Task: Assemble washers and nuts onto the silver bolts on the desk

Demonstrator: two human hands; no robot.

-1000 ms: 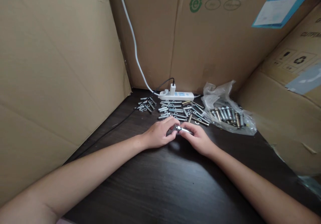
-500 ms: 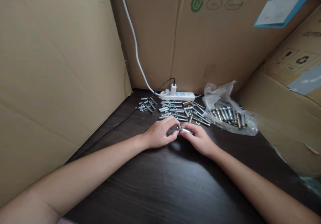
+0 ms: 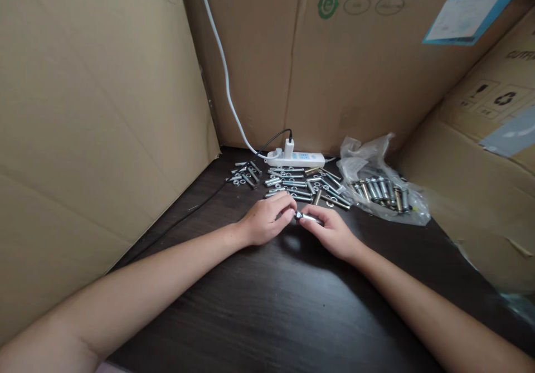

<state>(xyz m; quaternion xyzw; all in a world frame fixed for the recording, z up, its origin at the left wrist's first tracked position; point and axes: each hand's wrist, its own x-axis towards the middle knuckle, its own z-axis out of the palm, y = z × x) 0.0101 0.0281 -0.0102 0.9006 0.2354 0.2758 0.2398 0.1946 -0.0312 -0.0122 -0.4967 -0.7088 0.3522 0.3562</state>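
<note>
Between thumb and fingers, my right hand [image 3: 332, 231] grips a silvery expansion bolt [image 3: 310, 218], which lies roughly sideways just above the dark table. Its nut [image 3: 297, 216] points left, toward my other hand. The fingertips of my left hand [image 3: 270, 217] are pinched together right beside that nut. Whatever they hold is hidden by the fingers. Just beyond both hands lie loose bolts and metal sleeves [image 3: 295, 184] in rows, with washers and nuts [image 3: 316, 187] among them.
A clear plastic bag [image 3: 376, 208] at the right holds several assembled bolts. A smaller group of bolts and nuts [image 3: 246, 175] lies at the left, crossed by a black cable [image 3: 184, 217]. A white power strip [image 3: 315, 160] stands behind. Cardboard boxes [image 3: 251, 55] wall in the table.
My left thumb and fingers have closed from a loose curl around the nut to a pinch just left of it. The right hand keeps its grip on the bolt, almost still.
</note>
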